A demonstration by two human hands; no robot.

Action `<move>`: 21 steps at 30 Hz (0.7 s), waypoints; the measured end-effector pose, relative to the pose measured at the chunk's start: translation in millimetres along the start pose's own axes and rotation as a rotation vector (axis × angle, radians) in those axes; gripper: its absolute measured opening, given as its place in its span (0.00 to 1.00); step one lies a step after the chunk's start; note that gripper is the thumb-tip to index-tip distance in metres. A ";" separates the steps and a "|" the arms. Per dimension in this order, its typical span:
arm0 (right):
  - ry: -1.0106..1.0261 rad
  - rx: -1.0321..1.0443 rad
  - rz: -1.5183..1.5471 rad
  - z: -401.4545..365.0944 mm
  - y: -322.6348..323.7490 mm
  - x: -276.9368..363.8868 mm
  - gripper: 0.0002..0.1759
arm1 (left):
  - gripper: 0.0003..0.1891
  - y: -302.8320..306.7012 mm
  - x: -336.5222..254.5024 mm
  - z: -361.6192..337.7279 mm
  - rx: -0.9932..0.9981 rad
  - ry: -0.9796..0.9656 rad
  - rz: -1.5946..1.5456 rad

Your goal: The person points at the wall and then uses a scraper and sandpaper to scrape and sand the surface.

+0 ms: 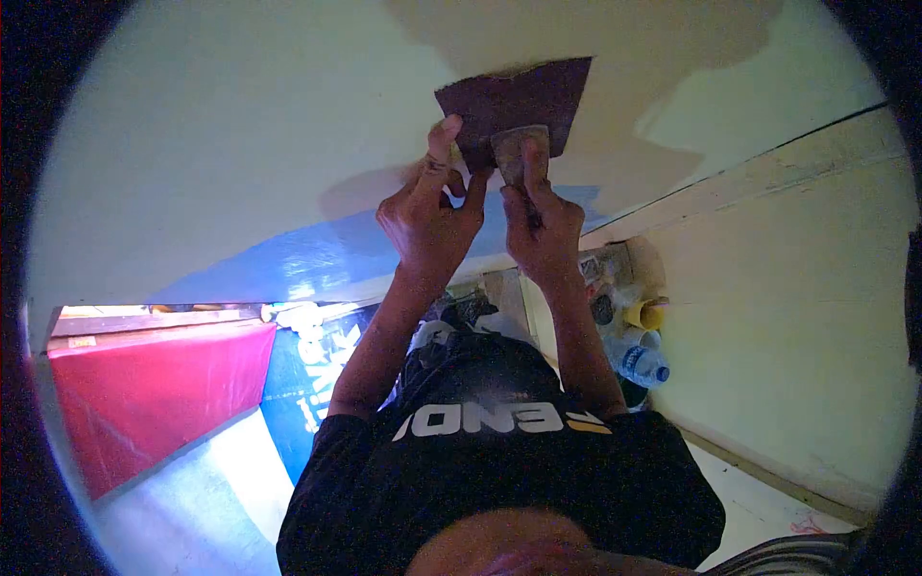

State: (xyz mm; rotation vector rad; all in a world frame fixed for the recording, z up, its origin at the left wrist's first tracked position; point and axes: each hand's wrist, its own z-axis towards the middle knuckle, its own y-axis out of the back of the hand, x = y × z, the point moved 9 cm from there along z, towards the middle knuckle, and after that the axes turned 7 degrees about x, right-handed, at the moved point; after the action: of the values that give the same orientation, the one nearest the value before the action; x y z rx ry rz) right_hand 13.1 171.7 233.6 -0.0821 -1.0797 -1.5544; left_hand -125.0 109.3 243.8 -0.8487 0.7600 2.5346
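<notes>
Surface: pale cream wall (240, 144), fills the view above and to both sides of the hands. Darker tan patch (624, 48) directly above and right of the hands. Glossy blue band (317, 259) runs along the wall below the left hand.

Adjoining wall (797, 317): cream, right of the right hand, meets the main surface at a dark seam.

Red panel (154, 394) and blue printed banner (307, 374): well below and left of the left hand.

Sandpaper sheet (519, 96): dark maroon, flat against the wall, just above both hands.

Left hand (427, 216): fingers curled, index tip on the sheet's lower left corner, gripping its edge.

Right hand (543, 226): closed around a grey block (520, 152), pressed on the sheet's lower edge. Block or blade, cannot tell.

Corner clutter below the right hand: plastic bottle (637, 363) with blue cap, yellow container (647, 313) just above it.
</notes>
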 end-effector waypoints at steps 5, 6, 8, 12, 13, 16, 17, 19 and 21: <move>0.023 0.042 0.026 11.3 9.9 8.2 0.34 | 0.38 -4.1 -1.3 -6.4 0.043 0.044 0.016; -0.048 0.069 0.025 2.8 7.5 -1.8 0.34 | 0.38 -5.4 -1.8 -7.5 0.045 0.039 0.022; -0.081 0.103 0.030 2.3 3.9 -10.9 0.34 | 0.39 -5.1 -2.1 0.4 0.020 0.025 0.005; -0.147 0.212 0.081 11.8 8.2 -4.9 0.33 | 0.38 -9.1 -3.8 -2.9 0.017 0.047 -0.026; -0.159 0.204 0.085 12.0 9.8 -5.7 0.33 | 0.38 -10.3 -3.7 -1.0 0.018 0.055 -0.023; -0.094 0.083 0.067 1.7 12.1 -10.8 0.33 | 0.37 -6.1 -8.3 0.9 0.019 0.055 0.025; -0.067 0.073 0.077 6.0 13.4 -9.2 0.33 | 0.37 -6.1 -8.1 4.9 0.002 0.030 0.006; -0.047 0.064 0.106 8.1 19.3 -1.0 0.34 | 0.37 -8.1 -8.4 0.9 -0.001 0.002 -0.027; -0.096 0.153 0.092 20.4 21.9 2.0 0.33 | 0.36 -10.3 -8.6 -1.9 0.019 0.045 -0.019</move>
State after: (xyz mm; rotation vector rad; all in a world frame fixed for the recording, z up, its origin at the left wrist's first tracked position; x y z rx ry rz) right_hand 20.1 186.0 258.9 -0.1014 -1.2504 -1.3925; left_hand -112.7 114.9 244.1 -0.9055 0.7848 2.4956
